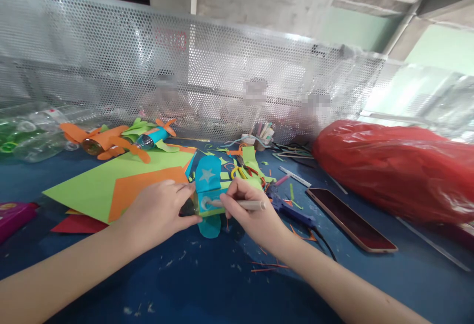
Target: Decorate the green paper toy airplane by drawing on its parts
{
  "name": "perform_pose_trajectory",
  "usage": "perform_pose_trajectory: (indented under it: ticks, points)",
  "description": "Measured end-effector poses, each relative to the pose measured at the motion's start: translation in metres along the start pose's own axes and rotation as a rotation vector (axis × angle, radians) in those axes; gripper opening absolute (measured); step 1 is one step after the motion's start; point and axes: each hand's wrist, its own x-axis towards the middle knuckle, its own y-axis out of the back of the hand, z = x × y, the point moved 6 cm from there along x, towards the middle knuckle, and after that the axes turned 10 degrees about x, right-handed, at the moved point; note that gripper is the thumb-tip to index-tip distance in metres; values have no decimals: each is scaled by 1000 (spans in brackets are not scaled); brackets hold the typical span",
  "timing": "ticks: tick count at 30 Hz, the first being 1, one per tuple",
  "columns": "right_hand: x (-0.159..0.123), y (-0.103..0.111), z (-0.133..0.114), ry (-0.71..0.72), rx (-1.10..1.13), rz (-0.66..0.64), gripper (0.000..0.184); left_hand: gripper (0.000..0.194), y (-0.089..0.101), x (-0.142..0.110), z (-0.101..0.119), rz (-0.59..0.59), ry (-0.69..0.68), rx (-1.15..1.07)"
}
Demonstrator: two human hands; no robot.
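Note:
My left hand [159,210] grips the dark nose end of a bottle plane [207,193] wrapped in teal paper, with a pale star on its teal wing. The plane lies on the blue table [207,284]. My right hand [248,213] pinches a pen [249,205], whose tip rests on the plane's green and teal body. Both hands are closed, one on either side of the plane.
Green and orange paper sheets [111,183] lie to the left, with finished orange and teal bottle planes [122,141] and empty plastic bottles [33,134] behind. A phone [350,220], a glue gun [292,210], scissors and scraps lie right. A red plastic bag [396,166] fills the far right.

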Motion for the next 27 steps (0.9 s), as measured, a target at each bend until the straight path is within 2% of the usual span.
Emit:
perform_pose_trajectory:
  ticks: [5, 13, 23, 27]
  points:
    - [0, -1, 1, -10, 10, -1, 27, 25, 2, 0, 1, -15, 4, -8]
    - [1, -1, 0, -2, 10, 1, 27, 28, 2, -1, 0, 28, -37, 33]
    - [-1, -1, 1, -38, 32, 2, 27, 26, 3, 0, 1, -30, 22, 46]
    - [0, -1, 2, -35, 25, -3, 28, 26, 2, 0, 2, -33, 0, 38]
